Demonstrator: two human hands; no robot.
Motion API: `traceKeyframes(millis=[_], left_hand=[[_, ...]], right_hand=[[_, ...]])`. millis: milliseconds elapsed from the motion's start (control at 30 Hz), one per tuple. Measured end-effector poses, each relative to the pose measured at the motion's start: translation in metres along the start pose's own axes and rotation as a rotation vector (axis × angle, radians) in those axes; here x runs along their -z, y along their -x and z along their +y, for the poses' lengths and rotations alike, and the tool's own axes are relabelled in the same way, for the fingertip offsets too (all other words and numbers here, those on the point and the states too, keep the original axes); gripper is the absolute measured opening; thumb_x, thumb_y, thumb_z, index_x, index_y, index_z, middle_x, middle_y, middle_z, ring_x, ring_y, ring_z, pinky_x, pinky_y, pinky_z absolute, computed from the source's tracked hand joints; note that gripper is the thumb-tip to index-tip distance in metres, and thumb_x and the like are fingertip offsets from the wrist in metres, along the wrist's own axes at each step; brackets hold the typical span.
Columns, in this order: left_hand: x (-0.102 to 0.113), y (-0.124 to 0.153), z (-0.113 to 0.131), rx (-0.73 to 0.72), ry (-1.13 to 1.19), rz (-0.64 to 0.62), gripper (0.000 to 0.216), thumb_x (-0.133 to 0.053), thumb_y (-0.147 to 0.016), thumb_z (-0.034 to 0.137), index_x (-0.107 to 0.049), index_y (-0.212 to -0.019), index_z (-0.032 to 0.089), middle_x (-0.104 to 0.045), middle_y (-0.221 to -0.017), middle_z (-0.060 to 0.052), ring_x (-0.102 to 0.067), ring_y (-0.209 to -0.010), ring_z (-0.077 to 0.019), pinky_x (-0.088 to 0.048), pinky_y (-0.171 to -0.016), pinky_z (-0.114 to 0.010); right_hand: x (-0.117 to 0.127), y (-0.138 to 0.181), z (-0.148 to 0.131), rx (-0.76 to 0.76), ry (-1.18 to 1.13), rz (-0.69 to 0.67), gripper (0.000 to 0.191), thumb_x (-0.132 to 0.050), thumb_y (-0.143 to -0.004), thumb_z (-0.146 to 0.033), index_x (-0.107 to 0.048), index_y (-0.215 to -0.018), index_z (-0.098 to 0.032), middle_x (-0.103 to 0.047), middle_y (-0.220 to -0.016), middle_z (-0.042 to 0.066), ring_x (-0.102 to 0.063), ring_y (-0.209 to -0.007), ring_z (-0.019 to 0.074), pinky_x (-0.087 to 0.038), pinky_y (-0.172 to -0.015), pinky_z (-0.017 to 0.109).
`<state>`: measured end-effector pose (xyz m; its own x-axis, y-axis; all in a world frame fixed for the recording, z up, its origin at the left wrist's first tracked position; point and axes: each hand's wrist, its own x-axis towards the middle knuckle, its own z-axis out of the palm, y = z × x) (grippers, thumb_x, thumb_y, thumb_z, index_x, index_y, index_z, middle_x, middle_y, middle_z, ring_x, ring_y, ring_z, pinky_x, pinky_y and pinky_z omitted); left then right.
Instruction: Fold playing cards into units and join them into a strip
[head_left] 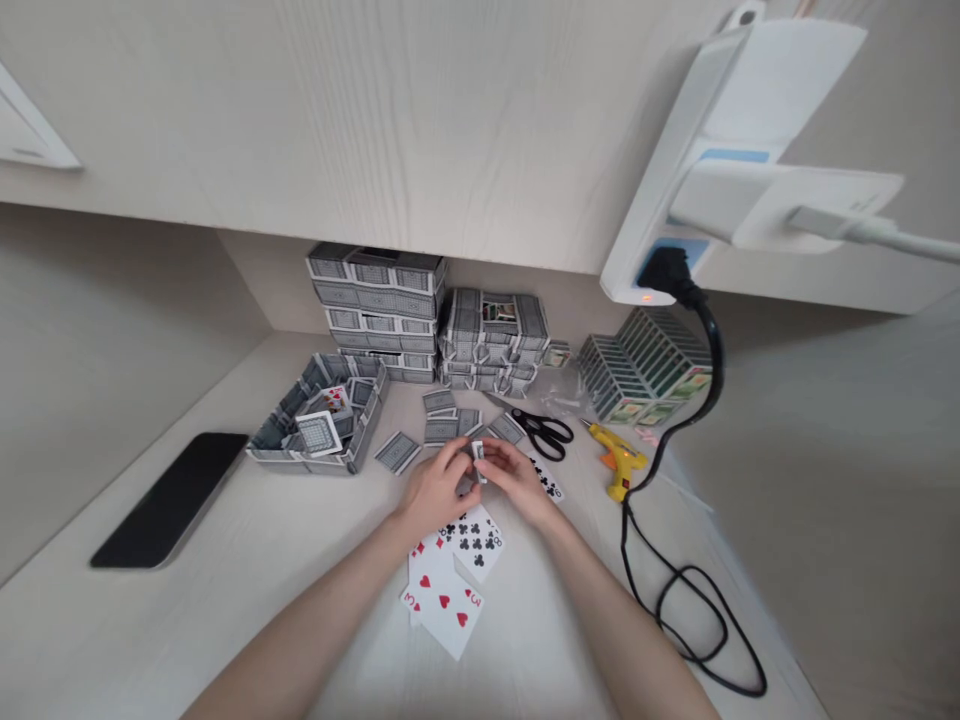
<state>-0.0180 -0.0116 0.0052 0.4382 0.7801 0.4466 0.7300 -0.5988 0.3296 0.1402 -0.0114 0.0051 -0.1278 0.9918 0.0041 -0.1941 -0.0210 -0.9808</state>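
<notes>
Between my left hand (439,490) and my right hand (517,480) is a small folded playing card (478,452), pinched by the fingers of both. Its white edge faces up. Just below my hands lie loose face-up cards: a three of hearts (444,602) and an eight of clubs (478,542) overlap others. Another clubs card (550,482) sticks out beyond my right hand. Grey-backed cut card pieces (440,430) lie just past my fingers, and one more piece (397,453) rests left of them.
Black-handled scissors (544,433) and a yellow glue gun (619,460) with a looping black cord (675,575) lie at right. A card-built tray (300,462) holds card pieces at left, near a phone (169,500). Stacked card boxes (382,300) stand behind. A power strip (720,130) hangs upper right.
</notes>
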Motion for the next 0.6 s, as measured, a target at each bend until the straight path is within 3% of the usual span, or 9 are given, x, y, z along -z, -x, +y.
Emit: traceKeyframes(millis=[200,467,600], left_hand=[[0.0007,0.0000,-0.0004,-0.045,-0.015,-0.013,0.018,-0.053,-0.072,0.028,-0.053,-0.087,0.018,-0.053,-0.118,-0.009,-0.061,-0.088,-0.0201,-0.050,-0.072,-0.032],[-0.0016,0.0009,-0.0019,-0.077,0.002,0.033,0.018,-0.054,-0.071,0.032,-0.054,-0.081,0.018,-0.055,-0.114,-0.009,-0.061,-0.087,-0.0203,-0.051,-0.070,-0.031],[-0.0024,0.0012,-0.0004,-0.113,-0.014,0.046,0.021,-0.055,-0.071,0.032,-0.057,-0.086,0.017,-0.056,-0.113,-0.010,-0.061,-0.088,-0.0209,-0.051,-0.070,-0.031]], right_hand=[[-0.0020,0.0012,0.0007,-0.018,0.014,0.015,0.049,-0.073,-0.060,-0.031,-0.059,-0.106,-0.020,-0.063,-0.096,0.005,-0.059,-0.084,0.0174,-0.045,-0.081,0.033],[-0.0009,0.0037,-0.0037,-0.027,0.001,-0.063,0.043,-0.070,-0.064,-0.033,-0.057,-0.104,-0.021,-0.061,-0.100,0.005,-0.058,-0.091,0.0177,-0.043,-0.084,0.032],[0.0003,0.0037,-0.0021,-0.089,-0.056,-0.140,0.038,-0.069,-0.066,-0.032,-0.056,-0.100,-0.022,-0.062,-0.092,0.003,-0.058,-0.088,0.0170,-0.044,-0.080,0.031]])
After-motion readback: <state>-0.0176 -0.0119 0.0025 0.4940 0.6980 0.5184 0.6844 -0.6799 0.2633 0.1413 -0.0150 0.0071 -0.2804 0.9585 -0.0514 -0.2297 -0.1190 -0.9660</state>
